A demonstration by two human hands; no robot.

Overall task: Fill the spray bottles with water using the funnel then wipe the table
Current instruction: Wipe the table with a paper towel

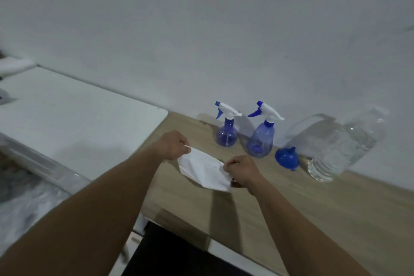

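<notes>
Left hand [173,144] and right hand [243,171] pinched white paper tissue [203,171] above wooden table [313,208]; wiping step, likely pressing down next.

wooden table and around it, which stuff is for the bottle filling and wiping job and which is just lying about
For the job:
left spray bottle
right spray bottle
blue funnel
clear water bottle
white cloth, held by left hand and right hand
wooden table

Lying about:
white surface to the left
clear plastic sheeting below it
</notes>
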